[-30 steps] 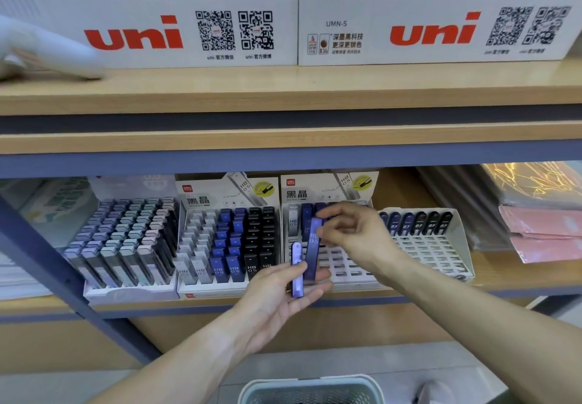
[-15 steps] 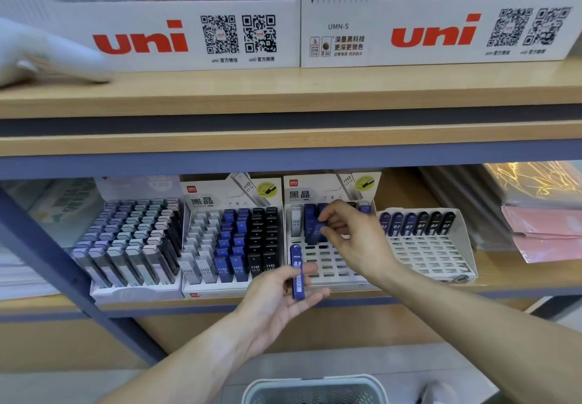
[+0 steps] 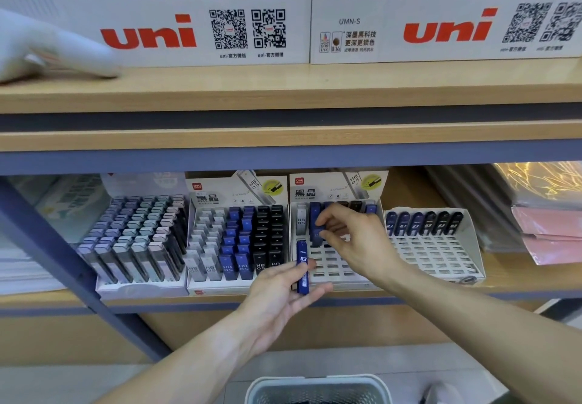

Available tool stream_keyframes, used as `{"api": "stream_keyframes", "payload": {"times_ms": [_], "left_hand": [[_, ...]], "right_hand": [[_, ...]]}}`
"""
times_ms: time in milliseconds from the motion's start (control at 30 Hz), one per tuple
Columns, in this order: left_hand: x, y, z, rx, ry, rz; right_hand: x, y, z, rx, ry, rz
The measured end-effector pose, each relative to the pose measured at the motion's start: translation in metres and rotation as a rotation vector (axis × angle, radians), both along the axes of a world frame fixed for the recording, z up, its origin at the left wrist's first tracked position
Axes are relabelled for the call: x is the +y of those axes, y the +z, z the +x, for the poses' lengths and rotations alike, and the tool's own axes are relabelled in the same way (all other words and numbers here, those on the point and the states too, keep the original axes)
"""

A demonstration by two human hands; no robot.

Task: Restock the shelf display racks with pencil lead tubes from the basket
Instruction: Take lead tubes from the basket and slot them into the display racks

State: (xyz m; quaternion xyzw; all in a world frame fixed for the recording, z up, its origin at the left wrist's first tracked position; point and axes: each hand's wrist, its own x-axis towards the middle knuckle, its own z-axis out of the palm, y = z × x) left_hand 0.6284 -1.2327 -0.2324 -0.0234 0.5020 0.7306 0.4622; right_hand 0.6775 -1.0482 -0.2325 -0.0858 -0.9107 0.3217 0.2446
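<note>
My left hand (image 3: 283,290) holds a blue pencil lead tube (image 3: 302,266) marked 0.3 upright between thumb and fingers, in front of the shelf edge. My right hand (image 3: 352,240) reaches into the third display rack (image 3: 333,266), a white slotted tray with mostly bare slots, and pinches a blue tube (image 3: 316,230) that stands in a slot near its back left. A grey HB 0.5 tube (image 3: 301,222) stands beside it. The white mesh basket (image 3: 318,388) shows at the bottom edge, its contents hidden.
Two full racks (image 3: 138,236) (image 3: 236,240) stand to the left. A fourth rack (image 3: 434,252) at right holds one back row of tubes. Pink packets (image 3: 548,233) lie far right. Above, the upper shelf board (image 3: 283,88) carries uni boxes; a blurred white shape (image 3: 47,51) rests at its left.
My right hand carried one blue tube from my left hand up into the third rack and lowered it into a back slot. My left hand stayed put with the other tube.
</note>
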Motion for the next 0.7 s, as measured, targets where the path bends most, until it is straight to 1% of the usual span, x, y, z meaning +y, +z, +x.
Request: {"api": "stream_keyframes", "payload": {"times_ms": [100,233,300,433,533,600,633,700], "left_hand": [[0.000,-0.003,0.000,0.098,-0.019,-0.048],[-0.001,-0.006,0.001,0.198,-0.013,-0.105],[-0.001,-0.007,0.001,0.214,0.004,-0.107],[-0.002,-0.008,0.001,0.203,0.049,-0.092],[-0.002,-0.009,0.000,0.191,0.071,-0.075],[-0.003,-0.010,0.000,0.197,0.067,-0.063],[-0.003,-0.010,0.000,0.201,0.064,-0.060],[-0.003,-0.012,0.000,0.211,0.052,-0.059]], "right_hand": [[-0.002,-0.001,0.000,-0.015,0.017,0.016],[0.001,-0.002,-0.003,-0.009,-0.040,0.026],[0.004,-0.003,-0.005,-0.022,-0.060,0.066],[0.003,-0.007,-0.005,-0.137,-0.074,0.147],[0.002,-0.003,-0.004,-0.106,-0.117,0.177],[-0.001,0.001,-0.001,-0.077,-0.143,0.077],[-0.003,0.004,0.002,-0.088,-0.142,-0.041],[-0.011,0.008,0.009,-0.155,-0.097,-0.369]]}}
